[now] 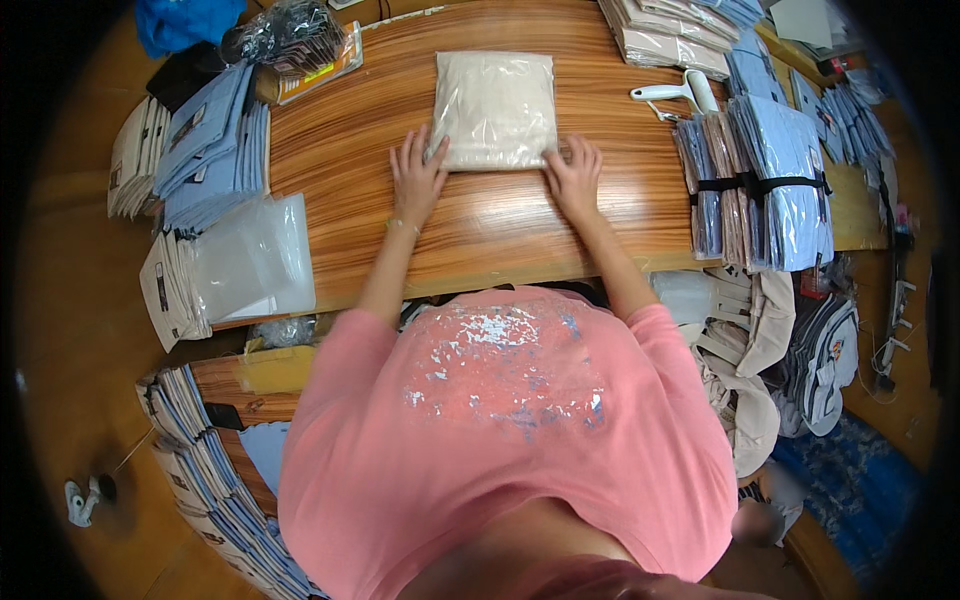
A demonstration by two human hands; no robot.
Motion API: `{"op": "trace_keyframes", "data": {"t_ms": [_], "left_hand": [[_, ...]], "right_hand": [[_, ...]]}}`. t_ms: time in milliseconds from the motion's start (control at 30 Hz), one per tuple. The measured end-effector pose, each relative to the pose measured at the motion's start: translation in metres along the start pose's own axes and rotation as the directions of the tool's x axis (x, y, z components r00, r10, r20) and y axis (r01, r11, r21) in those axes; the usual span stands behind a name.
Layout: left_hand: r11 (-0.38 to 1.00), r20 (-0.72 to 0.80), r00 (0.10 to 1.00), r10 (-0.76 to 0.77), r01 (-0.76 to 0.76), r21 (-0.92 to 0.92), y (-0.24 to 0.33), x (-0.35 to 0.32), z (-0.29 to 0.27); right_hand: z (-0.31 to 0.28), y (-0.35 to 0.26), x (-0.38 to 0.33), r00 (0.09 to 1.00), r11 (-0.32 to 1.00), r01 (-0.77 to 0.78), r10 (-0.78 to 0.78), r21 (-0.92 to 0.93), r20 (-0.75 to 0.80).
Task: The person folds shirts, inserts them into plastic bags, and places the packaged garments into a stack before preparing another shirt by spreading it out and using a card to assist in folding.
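A beige folded garment in a clear plastic bag [495,110] lies flat on the wood-grain table in front of me. My left hand [418,180] rests at the bag's near left corner, fingers spread on the tabletop and thumb against the bag's edge. At the near right corner, my right hand [574,180] lies with its fingers apart and touches the bag's edge. Neither hand is closed around the package. Light glints off the plastic.
Bagged blue garments [205,140] and clear plastic sleeves [255,260] lie on the left. A white lint roller [702,92] sits on the right, near strapped bagged garments [780,180]. Beige packages [665,35] are stacked at the far right. Caps [765,320] hang below the table's right end.
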State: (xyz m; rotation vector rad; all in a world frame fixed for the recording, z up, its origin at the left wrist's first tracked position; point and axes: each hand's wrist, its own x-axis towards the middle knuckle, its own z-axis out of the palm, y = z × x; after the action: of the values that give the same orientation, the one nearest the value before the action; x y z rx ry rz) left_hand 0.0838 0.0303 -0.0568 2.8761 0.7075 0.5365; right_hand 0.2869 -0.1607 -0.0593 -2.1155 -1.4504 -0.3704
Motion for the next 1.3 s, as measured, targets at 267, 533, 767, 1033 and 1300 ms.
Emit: {"op": "trace_keyframes", "data": {"t_ms": [267,533,767,1033,1300], "left_hand": [[0.850,-0.602,0.773,-0.197,-0.171,-0.498,0.026,0.137,-0.113],[0.887,-0.340,0.819,-0.461,0.425,-0.179,-0.017,0.155,0.015],[0.861,-0.236,0.848,-0.475,0.391,-0.325,0.028,0.162,0.077],[0.868,-0.120,0.874,-0.471,0.434,-0.242,0.022,0.169,0.084],[0.872,-0.065,0.886,-0.459,0.435,-0.223,0.019,0.175,0.092]], "right_hand": [[-0.091,0.026,0.169,0.930,0.969,0.173,-0.103,0.175,-0.352],[0.039,0.043,0.194,0.970,0.968,-0.242,0.242,0.065,0.004],[0.122,-0.024,0.154,0.916,0.884,-0.357,0.395,0.302,-0.071],[0.130,-0.017,0.158,0.937,0.899,-0.347,0.347,0.268,0.048],[0.136,-0.012,0.162,0.919,0.885,-0.394,0.372,0.248,0.131]]}}
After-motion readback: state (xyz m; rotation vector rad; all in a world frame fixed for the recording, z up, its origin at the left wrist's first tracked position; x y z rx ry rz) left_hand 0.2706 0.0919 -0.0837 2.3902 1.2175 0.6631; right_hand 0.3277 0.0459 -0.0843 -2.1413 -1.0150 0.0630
